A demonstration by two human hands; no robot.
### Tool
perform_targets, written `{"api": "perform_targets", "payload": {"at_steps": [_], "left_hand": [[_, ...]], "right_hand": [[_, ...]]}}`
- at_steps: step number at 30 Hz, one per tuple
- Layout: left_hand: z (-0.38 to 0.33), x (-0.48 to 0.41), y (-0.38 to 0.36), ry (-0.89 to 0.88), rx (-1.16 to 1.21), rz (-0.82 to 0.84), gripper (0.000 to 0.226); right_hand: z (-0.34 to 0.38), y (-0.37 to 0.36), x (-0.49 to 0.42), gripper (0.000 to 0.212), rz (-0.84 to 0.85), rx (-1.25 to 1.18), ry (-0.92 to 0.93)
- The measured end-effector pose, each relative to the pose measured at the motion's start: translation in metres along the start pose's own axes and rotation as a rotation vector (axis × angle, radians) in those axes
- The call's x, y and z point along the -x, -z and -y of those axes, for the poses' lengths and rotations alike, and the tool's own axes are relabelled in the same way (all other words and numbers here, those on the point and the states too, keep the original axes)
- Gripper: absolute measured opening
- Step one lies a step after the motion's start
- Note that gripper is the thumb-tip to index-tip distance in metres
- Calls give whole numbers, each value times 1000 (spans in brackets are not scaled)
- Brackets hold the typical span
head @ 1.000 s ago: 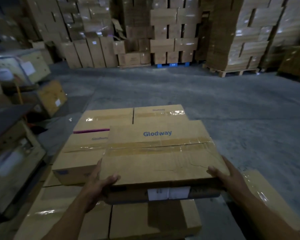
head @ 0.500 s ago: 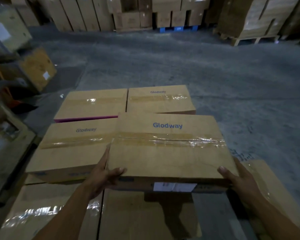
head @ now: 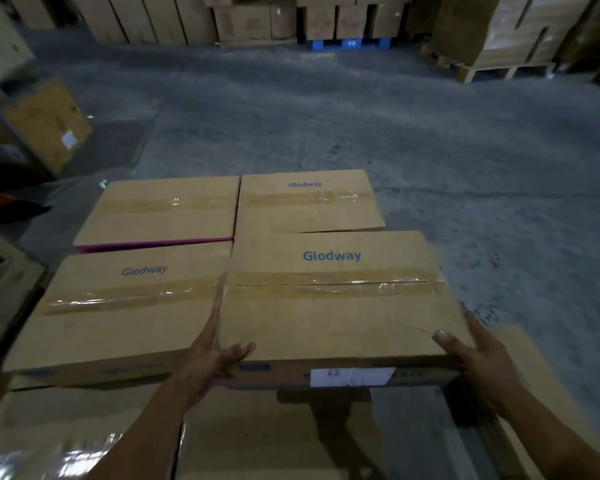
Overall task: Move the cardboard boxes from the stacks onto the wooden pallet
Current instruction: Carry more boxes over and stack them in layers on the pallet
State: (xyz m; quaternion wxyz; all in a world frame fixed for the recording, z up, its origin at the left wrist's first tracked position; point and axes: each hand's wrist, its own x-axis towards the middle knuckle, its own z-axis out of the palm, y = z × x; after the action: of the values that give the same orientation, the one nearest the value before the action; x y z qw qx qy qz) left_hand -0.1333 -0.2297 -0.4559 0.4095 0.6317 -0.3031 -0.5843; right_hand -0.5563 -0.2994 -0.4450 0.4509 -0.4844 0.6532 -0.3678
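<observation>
Forearms outstretched, left hand point(head: 211, 358) and right hand point(head: 482, 355) gripping box point(head: 329, 317) corners, thumbs on top

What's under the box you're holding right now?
Below the near edge of the held box show a lower box and a grey gap beside it. What lies under the rest, and whether it rests on anything, is covered.

Warehouse. Carton stacks point(head: 146, 15) line the whole far side, some sitting on a blue pallet point(head: 352, 44), and another tall load sits on a wooden pallet point(head: 499, 69) far right. Bare grey concrete floor point(head: 326, 116) in between. Near: taped Glodway cartons point(head: 305, 206) laid flat in rows. Loose carton point(head: 49, 123) at left. Dim light.
</observation>
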Motion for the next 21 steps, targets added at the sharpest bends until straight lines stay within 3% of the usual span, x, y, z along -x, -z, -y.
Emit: {"api": "perform_targets", "payload": {"at_steps": [7,14,19,21], "left_hand": [[33,-21,-13,40,-29,-204,70],[50,-70,-19,71,-218,-405,90],[55,-99,-18,89,-506,-500,95],[61,-106,-15,84,-591,-514,91]], "right_hand": [[-29,-15,-43,43,150,19,-39],[-47,-30,-84,41,171,-1,-91],[-65,-40,-104,84,151,7,-103],[-70,-46,-107,75,156,24,-124]]}}
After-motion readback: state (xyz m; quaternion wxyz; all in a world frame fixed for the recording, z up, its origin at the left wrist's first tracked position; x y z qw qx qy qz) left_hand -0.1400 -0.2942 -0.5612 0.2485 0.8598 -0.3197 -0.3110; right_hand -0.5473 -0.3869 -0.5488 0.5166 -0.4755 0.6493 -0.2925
